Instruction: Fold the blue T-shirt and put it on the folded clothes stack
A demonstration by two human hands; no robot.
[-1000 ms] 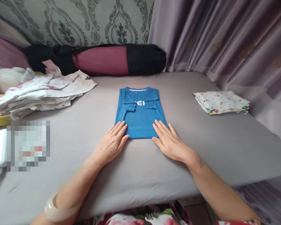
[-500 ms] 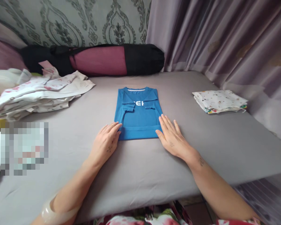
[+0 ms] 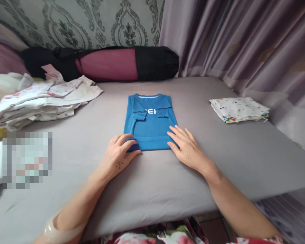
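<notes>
A blue T-shirt (image 3: 151, 127) with white lettering lies flat in front of me, its sides and sleeves folded inward and its bottom edge turned up into a band. The collar points away from me. At the near left corner is my left hand (image 3: 118, 150), its fingers apart over the shirt and the thumb stretched along the near edge. Over the near right corner rests my right hand (image 3: 186, 147), fingers spread on the cloth. Neither hand grips the fabric.
A pile of white printed clothes (image 3: 53, 98) lies at the left. Folded white printed clothes (image 3: 240, 108) lie at the right on the grey sheet (image 3: 200, 101). A long black and maroon bag (image 3: 109, 64) lies along the wall, near purple curtains (image 3: 205, 37).
My left hand has shifted slightly right, its thumb now reaching along the near edge. My right hand's fingers have spread and moved a little inward. The shirt has stayed in place.
</notes>
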